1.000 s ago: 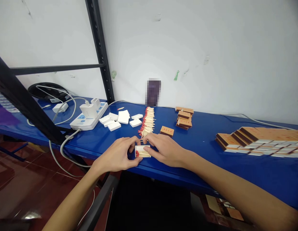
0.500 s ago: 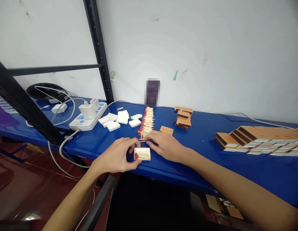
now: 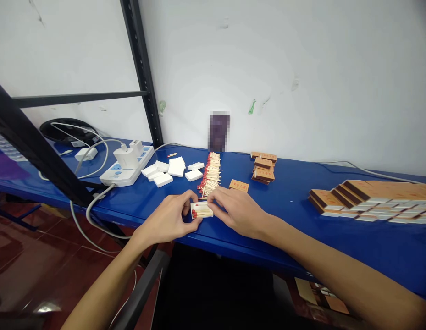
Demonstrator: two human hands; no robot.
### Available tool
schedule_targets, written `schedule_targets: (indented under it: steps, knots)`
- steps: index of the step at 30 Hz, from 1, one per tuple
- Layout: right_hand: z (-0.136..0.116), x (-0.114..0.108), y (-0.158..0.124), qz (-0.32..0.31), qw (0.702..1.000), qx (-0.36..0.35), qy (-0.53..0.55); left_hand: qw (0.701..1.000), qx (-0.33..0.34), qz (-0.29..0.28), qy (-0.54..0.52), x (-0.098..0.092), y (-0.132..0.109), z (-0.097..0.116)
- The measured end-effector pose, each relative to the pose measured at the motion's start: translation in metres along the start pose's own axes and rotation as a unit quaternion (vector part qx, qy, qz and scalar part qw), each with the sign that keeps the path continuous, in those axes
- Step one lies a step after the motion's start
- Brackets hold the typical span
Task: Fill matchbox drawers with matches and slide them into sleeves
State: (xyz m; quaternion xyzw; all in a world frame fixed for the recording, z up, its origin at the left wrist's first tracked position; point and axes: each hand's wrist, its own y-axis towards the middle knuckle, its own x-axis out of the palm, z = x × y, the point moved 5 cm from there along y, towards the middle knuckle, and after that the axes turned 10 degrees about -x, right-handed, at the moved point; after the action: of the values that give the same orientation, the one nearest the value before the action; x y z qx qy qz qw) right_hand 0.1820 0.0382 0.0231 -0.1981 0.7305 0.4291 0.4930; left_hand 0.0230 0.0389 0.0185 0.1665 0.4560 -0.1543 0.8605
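A small white matchbox tray (image 3: pixel 201 215) lies at the table's front edge with several red-headed matches (image 3: pixel 203 212) inside it. My left hand (image 3: pixel 169 217) grips the tray's left end between thumb and fingers. At the tray's right end, my right hand (image 3: pixel 235 211) pinches a match, whose red head rests over the far side of the tray; the fingers partly hide its stick. Just beyond the tray, a long row of loose matches (image 3: pixel 213 172) runs toward the wall, heads to the left.
Several white trays (image 3: pixel 176 166) lie to the left, near a power strip (image 3: pixel 126 167) with cables. An orange matchbox sleeve (image 3: pixel 239 185) sits right of the match row. Stacked matchboxes stand behind (image 3: pixel 263 168) and at far right (image 3: pixel 371 197). A black shelf post (image 3: pixel 142 68) rises at left.
The tray has shifted slightly away from the table's edge, held by my left hand. My right hand has brought a match from the row's near end over the tray.
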Motion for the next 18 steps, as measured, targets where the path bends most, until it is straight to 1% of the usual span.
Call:
schedule_targets:
  steps: [2, 7, 11, 14, 18]
  knots:
    - [0.0, 0.002, 0.0, -0.01, 1.0, 0.007, 0.007, 1.0, 0.005, 0.0, 0.002, 0.0, 0.0, 0.001]
    - [0.017, 0.005, 0.0, -0.032, 0.997, 0.073, -0.002, 1.0, 0.014, -0.012, 0.009, 0.0, -0.001, 0.003]
    - [0.024, 0.009, 0.0, -0.043, 0.997, 0.07, 0.001, 1.0, 0.016, -0.022, 0.012, 0.0, -0.001, 0.003]
    - [0.024, 0.011, 0.001, -0.046, 0.997, 0.065, 0.001, 1.0, 0.015, -0.023, 0.014, 0.0, -0.001, 0.003]
    - [0.025, 0.011, 0.002, -0.046, 0.996, 0.076, 0.005, 0.999, 0.015, -0.025, 0.013, 0.0, -0.002, 0.003]
